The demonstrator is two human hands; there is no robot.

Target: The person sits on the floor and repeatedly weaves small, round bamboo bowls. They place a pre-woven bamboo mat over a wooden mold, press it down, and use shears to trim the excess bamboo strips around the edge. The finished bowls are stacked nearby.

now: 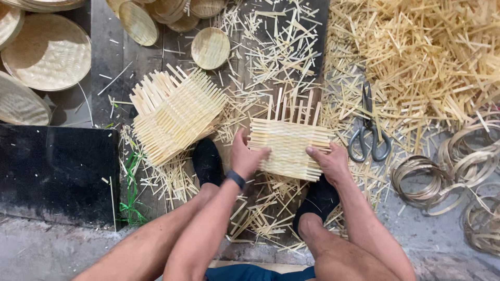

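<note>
Both hands are on the same piece here: left hand (pixel 246 155) has its fingers curled over the left edge of a half-woven bamboo mat (pixel 289 147), and right hand (pixel 328 162) is spread fairly flat with the thumb pressing on the mat's right edge. So neither is wide open, both are gripping or pinning that mat. It lies on the floor between the person's two dark-socked feet, with loose upright strips poking out of its far edge.

What I'd worry about: those unwoven ends look like they'd slide out if the pressure eases, and the weave could skew if one side gets pushed harder than the other. Splinters are a fair bet with bare hands too. The scissors (pixel 369 130) lie open-handled just right of the mat, near the right hand.

The surface is a rough floor of dark planks and grey concrete, buried in bamboo offcuts (pixel 416 47). A stack of finished mats (pixel 174 112) lies to the left, round woven trays (pixel 47 52) toward the far-left corner, and coiled bamboo hoops (pixel 448 177) at the right.
</note>
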